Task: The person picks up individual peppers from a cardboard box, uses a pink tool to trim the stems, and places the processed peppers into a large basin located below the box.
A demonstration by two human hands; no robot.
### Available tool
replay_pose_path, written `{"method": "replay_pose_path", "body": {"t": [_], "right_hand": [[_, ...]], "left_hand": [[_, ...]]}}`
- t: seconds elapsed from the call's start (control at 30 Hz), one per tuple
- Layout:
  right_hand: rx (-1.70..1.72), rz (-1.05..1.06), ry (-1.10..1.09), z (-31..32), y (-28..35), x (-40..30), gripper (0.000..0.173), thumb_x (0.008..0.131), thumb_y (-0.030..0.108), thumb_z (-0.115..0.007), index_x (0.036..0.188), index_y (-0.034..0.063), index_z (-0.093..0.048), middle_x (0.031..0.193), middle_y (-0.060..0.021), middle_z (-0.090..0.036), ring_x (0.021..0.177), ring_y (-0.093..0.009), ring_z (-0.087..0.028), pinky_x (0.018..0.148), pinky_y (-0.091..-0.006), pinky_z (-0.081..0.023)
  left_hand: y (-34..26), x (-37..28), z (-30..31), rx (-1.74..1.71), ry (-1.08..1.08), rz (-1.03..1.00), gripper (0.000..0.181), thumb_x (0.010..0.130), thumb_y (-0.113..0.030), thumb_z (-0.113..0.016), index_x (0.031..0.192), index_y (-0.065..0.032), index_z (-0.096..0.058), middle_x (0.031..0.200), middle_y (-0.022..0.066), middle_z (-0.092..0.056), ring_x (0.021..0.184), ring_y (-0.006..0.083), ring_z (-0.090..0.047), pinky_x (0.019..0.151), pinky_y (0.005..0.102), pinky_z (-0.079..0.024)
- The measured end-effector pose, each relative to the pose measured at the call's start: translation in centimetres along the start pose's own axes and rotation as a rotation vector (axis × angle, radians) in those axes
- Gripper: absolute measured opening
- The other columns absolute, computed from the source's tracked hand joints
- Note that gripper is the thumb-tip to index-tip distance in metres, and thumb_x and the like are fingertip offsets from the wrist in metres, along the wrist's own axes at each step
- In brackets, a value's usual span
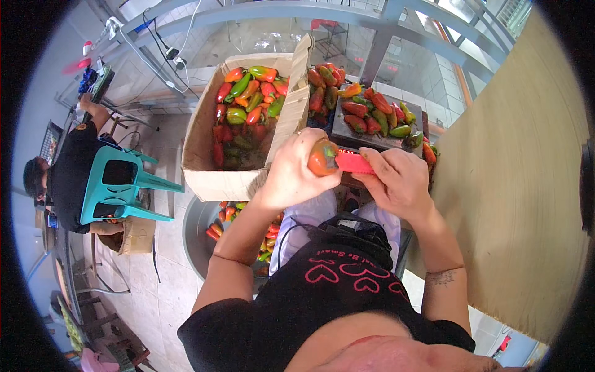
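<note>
My left hand (297, 172) is closed around an orange-red pepper (321, 156), its green stem turned towards my other hand. My right hand (395, 179) grips a flat bright red object (355, 163), whose end touches the pepper; its kind is not clear. Just beyond my hands, red and green peppers lie on the dark plate of a digital scale (341, 135), with its lit red display partly hidden. An open cardboard box (223, 179) of red, orange and green peppers stands to the left of the scale.
Below the box, a round grey tub (195, 237) holds more peppers. More peppers (325, 76) are heaped behind the scale's left side. A large wooden panel (516, 186) stands at the right. At the left, another person (65, 181) sits on a teal plastic chair (114, 186).
</note>
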State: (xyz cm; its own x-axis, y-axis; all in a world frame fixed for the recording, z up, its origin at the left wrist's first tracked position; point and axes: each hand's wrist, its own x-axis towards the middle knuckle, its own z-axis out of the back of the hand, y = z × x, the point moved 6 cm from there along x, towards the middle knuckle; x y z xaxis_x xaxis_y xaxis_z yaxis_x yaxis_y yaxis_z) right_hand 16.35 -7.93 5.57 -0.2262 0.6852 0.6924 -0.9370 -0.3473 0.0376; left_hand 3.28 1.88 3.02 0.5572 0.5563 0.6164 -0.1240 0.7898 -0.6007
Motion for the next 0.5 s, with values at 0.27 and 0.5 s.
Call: {"method": "replay_pose_path", "body": {"t": [0.27,0.5], "right_hand": [[0.173,-0.304,-0.251,3.1,-5.3,0.4,0.024,0.076,0.01,-0.068,0.095,-0.0017,-0.062,0.069,-0.0111,-0.058,0.059,-0.023,-0.056,0.054,-0.0315,-0.044],[0.491,-0.248,0.154,1.4,-0.7,1.2,0.028,0.072,0.011,-0.07,0.096,-0.0007,-0.06,0.07,-0.0116,-0.058,0.058,-0.025,-0.057,0.052,-0.0323,-0.045]], "left_hand": [[-0.6,-0.8,0.5,-0.223,0.09,-0.043,0.04,0.058,-0.017,-0.078,0.085,-0.0067,-0.051,0.075,0.0099,-0.056,0.07,0.0298,-0.057,0.063,0.0373,-0.046],[-0.1,-1.0,0.6,-0.177,0.068,0.088,0.041,0.058,-0.018,-0.078,0.087,-0.0065,-0.052,0.077,0.0104,-0.057,0.073,0.0303,-0.058,0.065,0.0381,-0.046]]}}
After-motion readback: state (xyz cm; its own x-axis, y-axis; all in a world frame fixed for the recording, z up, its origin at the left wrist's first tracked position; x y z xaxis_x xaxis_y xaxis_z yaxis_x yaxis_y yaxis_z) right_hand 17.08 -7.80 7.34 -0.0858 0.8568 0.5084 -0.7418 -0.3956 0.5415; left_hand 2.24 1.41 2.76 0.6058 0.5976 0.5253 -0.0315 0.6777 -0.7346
